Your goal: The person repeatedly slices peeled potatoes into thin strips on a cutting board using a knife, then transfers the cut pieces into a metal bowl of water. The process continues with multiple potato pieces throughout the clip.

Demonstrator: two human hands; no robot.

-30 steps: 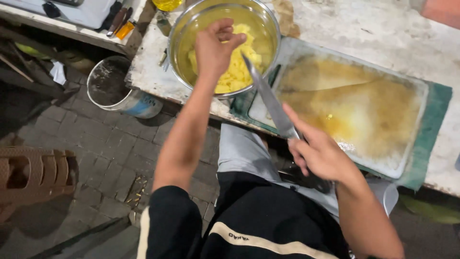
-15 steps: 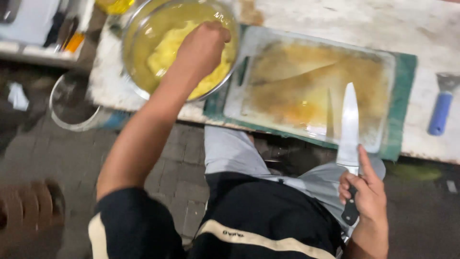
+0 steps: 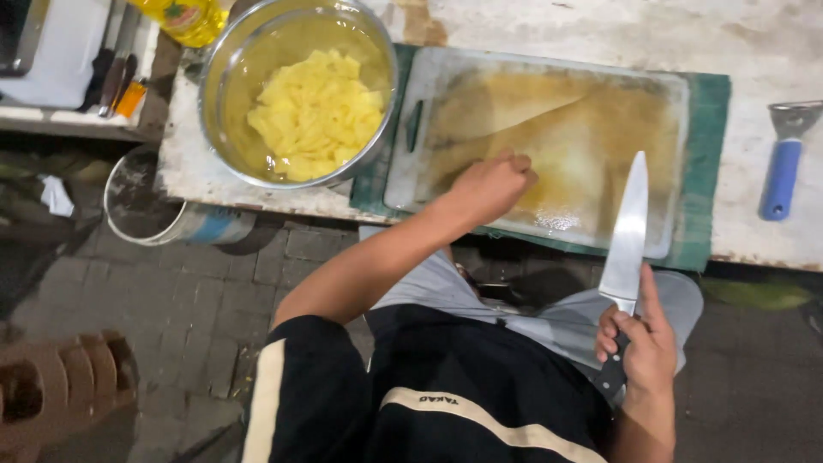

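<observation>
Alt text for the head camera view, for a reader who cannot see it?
Seen from above, the left hand rests on a wet cutting board while the right hand holds a knife, blade up. A metal bowl of yellow chunks sits left.

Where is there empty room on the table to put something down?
Bare tabletop lies behind the cutting board and between it and the blue-handled peeler. The left end is crowded by the metal bowl of yellow pieces.

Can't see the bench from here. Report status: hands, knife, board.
Left hand closed, resting on the cutting board. Right hand grips the knife, blade up, over board's near edge. Bowl of yellow pieces beside board; nothing blocking.
</observation>
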